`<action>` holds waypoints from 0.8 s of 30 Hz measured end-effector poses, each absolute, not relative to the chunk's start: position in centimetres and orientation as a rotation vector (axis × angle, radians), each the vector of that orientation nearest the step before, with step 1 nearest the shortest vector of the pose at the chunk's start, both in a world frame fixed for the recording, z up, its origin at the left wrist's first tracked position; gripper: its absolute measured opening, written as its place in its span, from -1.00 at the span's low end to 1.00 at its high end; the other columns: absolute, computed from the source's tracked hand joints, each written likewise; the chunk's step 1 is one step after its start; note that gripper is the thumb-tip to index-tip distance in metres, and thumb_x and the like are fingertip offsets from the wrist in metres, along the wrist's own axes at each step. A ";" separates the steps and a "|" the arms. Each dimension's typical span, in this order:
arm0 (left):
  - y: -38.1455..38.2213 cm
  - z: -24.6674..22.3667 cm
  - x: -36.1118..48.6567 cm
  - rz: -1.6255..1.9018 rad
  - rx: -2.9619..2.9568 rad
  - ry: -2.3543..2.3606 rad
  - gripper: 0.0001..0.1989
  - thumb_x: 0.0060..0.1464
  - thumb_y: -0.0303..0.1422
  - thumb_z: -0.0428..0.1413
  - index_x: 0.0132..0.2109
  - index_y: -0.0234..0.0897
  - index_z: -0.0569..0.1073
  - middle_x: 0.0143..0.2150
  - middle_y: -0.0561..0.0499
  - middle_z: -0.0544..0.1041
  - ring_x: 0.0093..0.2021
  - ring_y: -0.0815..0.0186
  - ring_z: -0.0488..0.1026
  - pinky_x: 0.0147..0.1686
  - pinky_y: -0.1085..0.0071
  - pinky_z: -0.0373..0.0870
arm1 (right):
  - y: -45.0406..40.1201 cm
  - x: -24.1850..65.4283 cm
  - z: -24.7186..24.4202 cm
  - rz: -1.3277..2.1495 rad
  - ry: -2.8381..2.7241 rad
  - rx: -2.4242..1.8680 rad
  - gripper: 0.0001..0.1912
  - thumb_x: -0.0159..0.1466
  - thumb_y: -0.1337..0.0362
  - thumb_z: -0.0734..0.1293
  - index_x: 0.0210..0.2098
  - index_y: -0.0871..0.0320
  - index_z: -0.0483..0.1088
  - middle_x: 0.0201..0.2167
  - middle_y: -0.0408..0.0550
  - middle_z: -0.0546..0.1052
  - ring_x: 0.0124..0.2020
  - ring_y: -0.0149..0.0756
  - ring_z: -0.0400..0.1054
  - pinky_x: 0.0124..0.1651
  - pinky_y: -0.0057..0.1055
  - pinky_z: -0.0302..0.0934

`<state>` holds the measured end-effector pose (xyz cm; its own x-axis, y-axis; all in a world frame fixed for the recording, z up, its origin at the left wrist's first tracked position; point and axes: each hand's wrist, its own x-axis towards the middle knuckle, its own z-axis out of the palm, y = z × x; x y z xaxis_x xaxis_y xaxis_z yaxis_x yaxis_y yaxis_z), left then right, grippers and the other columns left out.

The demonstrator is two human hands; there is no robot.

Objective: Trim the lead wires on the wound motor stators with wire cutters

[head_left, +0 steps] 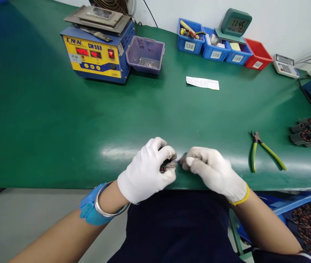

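In the head view, my left hand [150, 170], in a white glove, is curled round a small dark part with copper winding [162, 170]. Most of that part is hidden by the fingers, and a thin wire end seems to stick out to the right. Just beside it, my gloved right hand [212, 168] is closed in a pinch, its fingertips greyed and slightly blurred. Whatever sits between those fingertips is too small to make out. Side cutters [257, 138] with green handles lie on the green table to the right of my right hand, jaws pointing away from me.
Several wound coils [306, 137] stand at the right. A blue crate [287, 208] of similar coils sits below the table edge. At the back are a yellow-blue CM558 unit [92, 60], a purple bin [144, 69], a paper strip [202, 83], blue tool boxes [189, 45] and a red box [257, 54].
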<state>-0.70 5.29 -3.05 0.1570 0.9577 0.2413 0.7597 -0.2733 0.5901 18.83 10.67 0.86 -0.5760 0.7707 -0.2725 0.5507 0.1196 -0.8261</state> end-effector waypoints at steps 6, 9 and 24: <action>5.3 -3.4 -0.7 0.859 2.121 1.648 -0.89 -0.03 -0.44 -0.02 -0.29 -0.23 0.35 -0.22 -0.05 0.28 -0.24 0.22 0.30 -0.28 0.27 0.33 | 12.4 19.1 0.6 1.751 -2.016 -1.300 -0.71 0.25 0.14 0.34 -0.08 0.11 0.43 -0.37 -0.11 0.57 -0.40 -0.38 0.44 -0.33 -0.47 0.34; 5.3 -3.5 -0.7 0.832 2.135 1.662 -0.89 -0.06 -0.39 0.00 -0.29 -0.22 0.33 -0.21 -0.06 0.29 -0.23 0.20 0.31 -0.28 0.25 0.33 | 12.9 17.8 0.1 2.069 -2.002 -1.311 -0.77 0.18 0.17 0.41 -0.21 0.15 0.47 -0.38 -0.10 0.58 -0.41 -0.39 0.48 -0.33 -0.52 0.39; 4.2 -2.6 -1.1 0.766 2.190 1.557 -0.42 -0.19 -0.36 0.14 0.04 -0.37 0.22 -0.02 -0.19 0.32 -0.07 0.09 0.35 -0.05 0.10 0.36 | 12.9 15.3 0.1 2.284 -1.692 -1.413 -0.84 0.21 0.39 0.28 -0.49 0.24 0.42 -0.61 -0.11 0.51 -0.58 -0.42 0.45 -0.51 -0.55 0.41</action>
<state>-1.12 4.16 -2.58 0.2519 0.9408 0.2268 0.7541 -0.3377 0.5633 15.27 12.93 0.12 -0.6032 0.4514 -0.6576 0.4975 -0.4315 -0.7525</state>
